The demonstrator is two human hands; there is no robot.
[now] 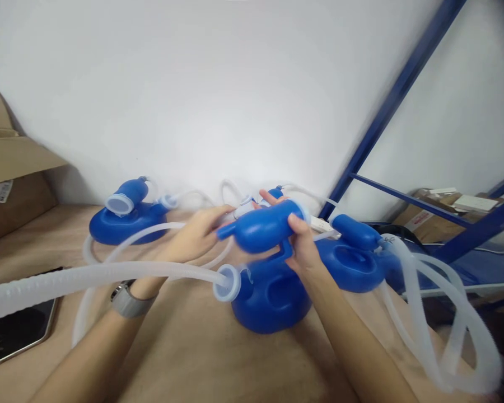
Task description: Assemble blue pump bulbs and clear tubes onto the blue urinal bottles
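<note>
Above the wooden table [185, 347], both hands hold a blue plastic funnel-shaped piece [262, 226]. My right hand [302, 246] is wrapped round its wide end and handle. My left hand [197, 235] pinches its narrow tip. Below them sits a blue plastic container [273, 296] with a translucent ribbed hose [88, 277] plugged into its white collar [227, 282]. A watch is on my left wrist [128, 299].
Another blue container [126, 218] with hose stands at back left, and a third [357, 252] at right with looping hoses [428, 313]. A phone [17, 330] lies at left, a cardboard box [12, 168] behind it. A blue metal rack [403, 84] rises at right.
</note>
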